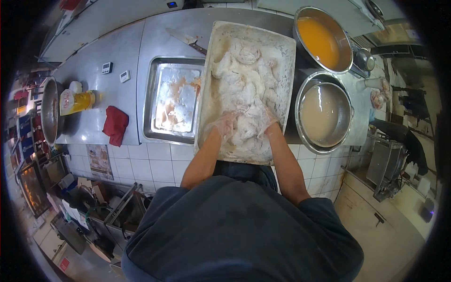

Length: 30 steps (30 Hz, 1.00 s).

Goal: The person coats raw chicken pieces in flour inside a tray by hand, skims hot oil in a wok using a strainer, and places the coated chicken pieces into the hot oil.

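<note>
A large shallow tray (210, 61) holds white flour and several flour-coated pieces of meat (245, 52). Both of my hands are inside its near half, in clear, flour-dusted plastic gloves. My left hand (225, 126) curls in from the left side of a heavily floured meat piece (248, 126). From the other side, my right hand (267, 118) closes against that same piece. Flour and the loose gloves partly hide the fingertips of both hands.
A wet metal tray (149, 101) sits left of the flour tray, with a knife (188, 41) behind it. Bowls of orange liquid (318, 42) and pale batter (320, 115) stand right. A red cloth (115, 125), yellow bag (77, 102) and timers (124, 76) lie left.
</note>
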### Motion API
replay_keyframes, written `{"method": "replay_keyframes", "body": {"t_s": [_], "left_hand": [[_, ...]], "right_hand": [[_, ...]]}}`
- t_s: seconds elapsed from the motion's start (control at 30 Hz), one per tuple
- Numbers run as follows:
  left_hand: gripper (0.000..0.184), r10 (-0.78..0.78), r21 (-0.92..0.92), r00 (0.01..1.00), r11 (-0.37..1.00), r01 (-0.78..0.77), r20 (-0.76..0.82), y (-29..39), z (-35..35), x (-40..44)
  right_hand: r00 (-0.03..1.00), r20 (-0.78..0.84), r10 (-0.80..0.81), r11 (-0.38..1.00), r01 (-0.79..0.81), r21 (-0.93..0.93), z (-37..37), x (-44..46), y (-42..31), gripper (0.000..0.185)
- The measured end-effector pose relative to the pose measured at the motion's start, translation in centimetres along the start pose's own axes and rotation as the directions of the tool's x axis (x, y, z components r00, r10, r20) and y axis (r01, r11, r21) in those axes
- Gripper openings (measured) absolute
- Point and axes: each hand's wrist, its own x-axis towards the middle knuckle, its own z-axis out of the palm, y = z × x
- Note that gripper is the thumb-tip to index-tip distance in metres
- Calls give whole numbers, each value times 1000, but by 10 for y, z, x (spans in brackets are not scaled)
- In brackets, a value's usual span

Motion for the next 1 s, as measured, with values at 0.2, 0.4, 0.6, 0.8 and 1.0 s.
{"method": "replay_keyframes", "body": {"t_s": [0.2, 0.4, 0.6, 0.8, 1.0], "left_hand": [[41, -232, -631, 968, 766, 123, -93, 65, -12, -31], [41, -149, 753, 974, 617, 228, -172, 49, -14, -9], [25, 315, 775, 932, 629, -64, -178, 126, -3, -83], [62, 255, 803, 856, 534, 264, -450, -19, 3, -24], [77, -256, 570, 906, 711, 412, -336, -13, 14, -36]], "right_hand": [[920, 346, -187, 967, 234, -101, -23, -8, 23, 44], [991, -76, -114, 965, 93, -245, 32, -76, -16, 35], [941, -11, -337, 941, 337, 27, 100, -133, -47, 36], [652, -294, -699, 350, -46, -935, 55, -88, 16, 65], [768, -435, -470, 104, -442, -891, 9, -43, 84, 67]]}}
